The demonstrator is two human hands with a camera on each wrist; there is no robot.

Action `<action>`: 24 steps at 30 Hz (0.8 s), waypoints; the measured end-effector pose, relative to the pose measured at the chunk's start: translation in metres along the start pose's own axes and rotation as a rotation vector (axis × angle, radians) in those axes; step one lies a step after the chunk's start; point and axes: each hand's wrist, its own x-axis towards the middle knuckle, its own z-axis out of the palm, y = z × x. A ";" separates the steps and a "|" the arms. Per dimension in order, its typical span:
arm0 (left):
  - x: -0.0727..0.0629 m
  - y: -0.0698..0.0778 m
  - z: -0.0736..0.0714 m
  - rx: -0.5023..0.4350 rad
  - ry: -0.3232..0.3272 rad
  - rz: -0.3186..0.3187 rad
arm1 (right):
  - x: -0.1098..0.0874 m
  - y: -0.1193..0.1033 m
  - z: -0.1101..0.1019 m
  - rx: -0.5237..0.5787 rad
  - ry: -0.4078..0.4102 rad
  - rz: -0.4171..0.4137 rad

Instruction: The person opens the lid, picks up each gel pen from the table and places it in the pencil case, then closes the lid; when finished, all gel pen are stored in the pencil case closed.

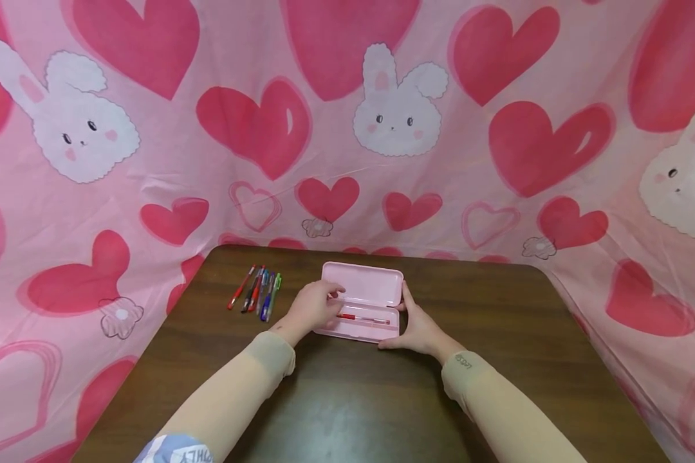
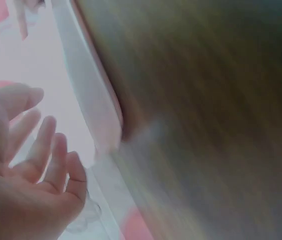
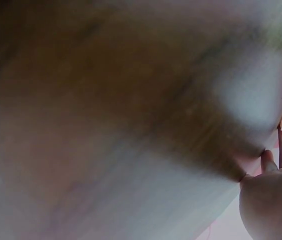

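Observation:
A pink pencil case point(image 1: 361, 285) lies on the table with its lid raised at the back. Inside its tray rests a red pen point(image 1: 363, 318) with a clear barrel. My left hand point(image 1: 315, 307) hovers over the case's left end, fingers loosely bent; in the left wrist view nothing sits between the fingers point(image 2: 46, 132). At the right end, my right hand point(image 1: 421, 326) holds the case, thumb at its front corner and forefinger along the lid's side. The right wrist view shows only part of this hand, at the case's edge.
Several pens point(image 1: 259, 292), with red, black, blue and green parts, lie side by side left of the case on the dark wooden table point(image 1: 376, 399). Behind the table hangs a pink cloth point(image 1: 336, 161) printed with hearts and rabbits.

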 end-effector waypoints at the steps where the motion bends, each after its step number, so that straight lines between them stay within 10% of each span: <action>1: -0.002 -0.003 -0.005 -0.014 0.035 -0.017 | 0.000 0.000 0.000 0.002 0.002 -0.003; 9: -0.020 -0.062 -0.051 0.057 0.271 -0.159 | 0.000 0.002 0.001 0.001 -0.009 -0.001; 16: -0.039 -0.114 -0.089 0.179 0.193 -0.340 | -0.001 0.000 0.001 0.008 -0.001 -0.008; 24: -0.052 -0.141 -0.104 0.219 0.123 -0.453 | 0.000 0.002 0.001 0.004 0.003 -0.012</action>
